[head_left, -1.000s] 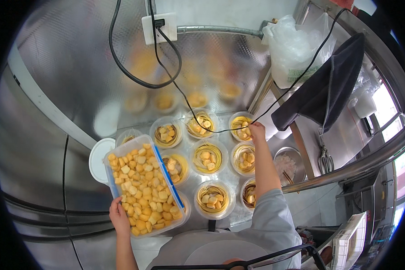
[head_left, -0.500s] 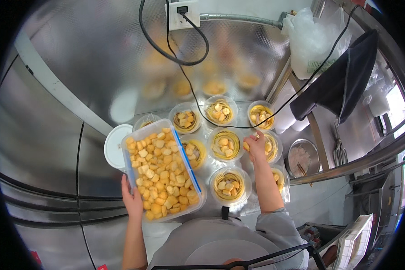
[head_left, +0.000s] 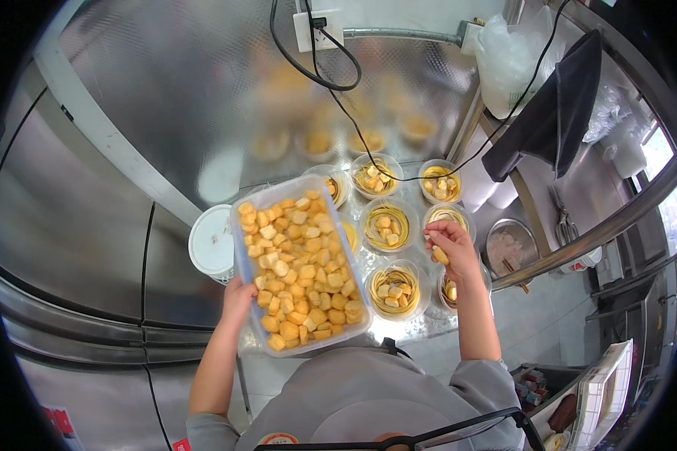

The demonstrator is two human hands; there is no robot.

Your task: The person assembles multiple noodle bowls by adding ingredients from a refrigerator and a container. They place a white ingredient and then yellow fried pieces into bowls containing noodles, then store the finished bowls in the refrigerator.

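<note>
My left hand (head_left: pixel 238 299) is closed on the left side of a clear plastic box (head_left: pixel 361 325) heaped with golden fried puff-like chunks (head_left: pixel 308 274). The box is held tilted above the left part of the metal table. Between the fingers of my right hand (head_left: pixel 456 246) is one golden chunk (head_left: pixel 440 255), over a clear round bowl (head_left: pixel 468 218) in the right column. That bowl's contents are partly covered by the hand. Several similar bowls hold coiled yellow-brown strips topped with chunks, such as the near middle bowl (head_left: pixel 420 304). The box hides some bowls on the left.
A white lidded tub (head_left: pixel 212 242) stands left of the box. To the right are a metal bowl (head_left: pixel 532 252) with pale contents and chopsticks, and a metal rail (head_left: pixel 617 229). A black cable (head_left: pixel 496 146) hangs across the far bowls. Steel doors (head_left: pixel 68 240) border the left.
My left hand has raised and shifted the box to the right. My right hand has drawn slightly back and right, the chunk now showing below its fingers. The whole view has shifted a little.
</note>
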